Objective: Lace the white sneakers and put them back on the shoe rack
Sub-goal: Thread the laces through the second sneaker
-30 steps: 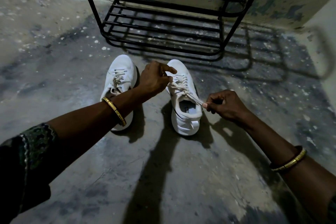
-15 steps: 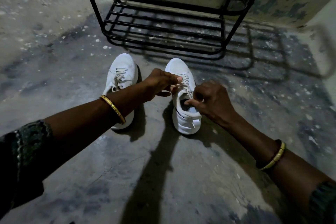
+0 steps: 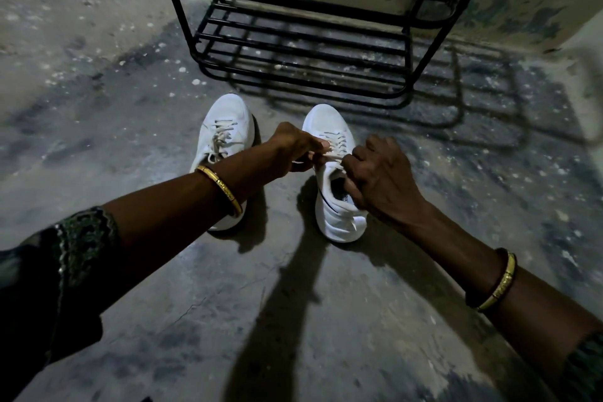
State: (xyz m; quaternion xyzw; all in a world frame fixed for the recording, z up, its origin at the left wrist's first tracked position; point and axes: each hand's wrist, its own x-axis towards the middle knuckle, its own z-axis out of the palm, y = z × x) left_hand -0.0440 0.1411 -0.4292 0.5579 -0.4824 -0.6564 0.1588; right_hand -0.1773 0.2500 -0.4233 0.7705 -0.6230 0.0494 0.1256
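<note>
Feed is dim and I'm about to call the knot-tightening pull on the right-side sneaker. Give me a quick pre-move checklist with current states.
1. Left hand pinching a lace end: ok.
2. Right hand gripping the other lace end: cannot tell, fingers curl over it.
3. Right-side sneaker flat on the floor: ok.
4. Lace threaded through the upper eyelets: cannot tell, hands cover them.
5. Left-side sneaker laced and tied: ok, clear of the hands.
6. Shoe rack bottom shelf free for both sneakers: ok.
</note>
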